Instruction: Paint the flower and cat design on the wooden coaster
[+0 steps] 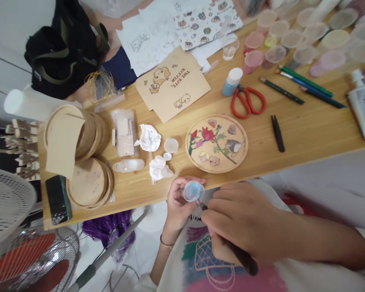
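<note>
My left hand (177, 202) holds a small clear plastic cup (187, 194) with pale blue contents, just off the table's front edge. In my right hand (237, 221) is a slim tool with a dark handle (241, 256), gripped in closed fingers. Its thin metal end reaches the cup's near rim; the very tip is hard to make out. Beyond the cup, on the table, lies a round wooden disc (197, 159) with painted red flowers, green stems and small animal figures. Crumpled white tissues (160, 168) and a small round lid (171, 145) are left of it.
Red-handled scissors (247, 101), a blue bottle (232, 82), black tweezers (277, 134) and pencils (282, 90) lie on the right. Many lidded cups (292, 39) stand at the back right. Stacked wooden discs (86, 182) and a phone (57, 198) are left, with a fan (33, 259) below.
</note>
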`<state>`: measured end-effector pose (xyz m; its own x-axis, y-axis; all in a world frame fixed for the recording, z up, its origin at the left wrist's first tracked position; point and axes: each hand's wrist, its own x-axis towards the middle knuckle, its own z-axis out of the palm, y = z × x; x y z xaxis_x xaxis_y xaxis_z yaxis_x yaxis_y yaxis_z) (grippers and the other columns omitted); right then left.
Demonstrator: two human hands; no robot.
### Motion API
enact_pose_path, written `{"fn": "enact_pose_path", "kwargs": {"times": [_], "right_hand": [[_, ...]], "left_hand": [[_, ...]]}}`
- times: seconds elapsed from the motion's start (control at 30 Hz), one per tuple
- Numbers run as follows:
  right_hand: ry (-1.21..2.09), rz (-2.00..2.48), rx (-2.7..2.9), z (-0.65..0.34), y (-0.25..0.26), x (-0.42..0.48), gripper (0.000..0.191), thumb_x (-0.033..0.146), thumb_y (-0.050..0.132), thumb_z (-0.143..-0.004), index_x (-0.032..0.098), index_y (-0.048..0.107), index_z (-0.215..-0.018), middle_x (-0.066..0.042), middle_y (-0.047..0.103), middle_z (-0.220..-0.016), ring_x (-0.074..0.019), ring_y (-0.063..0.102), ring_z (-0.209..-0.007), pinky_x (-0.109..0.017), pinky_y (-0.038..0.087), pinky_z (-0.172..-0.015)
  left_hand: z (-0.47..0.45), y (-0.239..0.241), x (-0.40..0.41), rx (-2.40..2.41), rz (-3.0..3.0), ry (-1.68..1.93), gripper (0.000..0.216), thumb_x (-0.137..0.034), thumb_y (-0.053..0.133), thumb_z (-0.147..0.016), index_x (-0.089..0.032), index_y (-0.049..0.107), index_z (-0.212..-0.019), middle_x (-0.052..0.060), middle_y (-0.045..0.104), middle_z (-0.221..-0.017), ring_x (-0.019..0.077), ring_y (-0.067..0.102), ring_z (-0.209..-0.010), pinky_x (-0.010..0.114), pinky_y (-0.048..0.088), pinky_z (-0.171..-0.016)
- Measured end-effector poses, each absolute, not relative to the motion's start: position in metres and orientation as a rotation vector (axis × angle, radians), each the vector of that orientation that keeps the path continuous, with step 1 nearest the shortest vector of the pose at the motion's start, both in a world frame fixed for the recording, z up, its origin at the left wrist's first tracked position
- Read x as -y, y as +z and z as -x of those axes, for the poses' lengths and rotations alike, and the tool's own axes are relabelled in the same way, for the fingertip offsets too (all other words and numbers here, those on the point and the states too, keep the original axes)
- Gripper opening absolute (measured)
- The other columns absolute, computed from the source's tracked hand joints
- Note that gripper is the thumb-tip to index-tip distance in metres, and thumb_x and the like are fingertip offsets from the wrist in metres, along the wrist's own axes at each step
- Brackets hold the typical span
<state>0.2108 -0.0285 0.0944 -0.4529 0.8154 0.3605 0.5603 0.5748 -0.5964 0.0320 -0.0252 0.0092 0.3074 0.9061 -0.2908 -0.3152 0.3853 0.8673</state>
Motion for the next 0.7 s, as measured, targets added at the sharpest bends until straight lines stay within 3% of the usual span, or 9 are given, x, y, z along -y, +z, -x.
{"fn": "enact_pose_path", "kwargs": {"times": [0.13, 0.23, 0.7], "right_hand": [[0.458, 1.186, 2.131, -0.2113, 0.0927, 0.0288, 0.019, 0.010, 0.043, -0.081, 0.018, 0.056, -0.071, 0.000, 0.055, -0.063, -0.0130, 0.042, -0.059, -0.032, 0.027, -0.059], [0.460, 1.202, 2.114, -0.2117, 0.0924, 0.0297, 0.019, 0.012, 0.043, -0.080, 0.020, 0.051, -0.064, 0.002, 0.048, -0.057, -0.0127, 0.035, -0.056, -0.032, 0.024, -0.057], [0.501, 1.098, 2.194, -0.2140, 0.0939, 0.0278, 0.018, 0.011, 0.043, -0.083, 0.019, 0.056, -0.073, 0.001, 0.054, -0.061, -0.0127, 0.041, -0.058, -0.032, 0.026, -0.059]], "left_hand": [[-0.0326, 0.0083, 0.0255, -0.877, -0.799, 0.962, 0.034, -0.022, 0.083, -0.075, -0.027, 0.061, -0.100, -0.001, 0.071, -0.103, 0.0171, 0.070, -0.098, 0.031, 0.055, -0.090], [-0.0327, 0.0087, 0.0259, -0.881, -0.805, 0.945, 0.035, -0.019, 0.083, -0.074, -0.027, 0.061, -0.100, -0.001, 0.071, -0.104, 0.0166, 0.070, -0.099, 0.032, 0.055, -0.092], [-0.0336, 0.0109, 0.0252, -0.929, -0.793, 0.912, 0.040, -0.030, 0.088, -0.069, -0.026, 0.060, -0.097, 0.000, 0.071, -0.101, 0.0205, 0.071, -0.098, 0.035, 0.057, -0.088]]}}
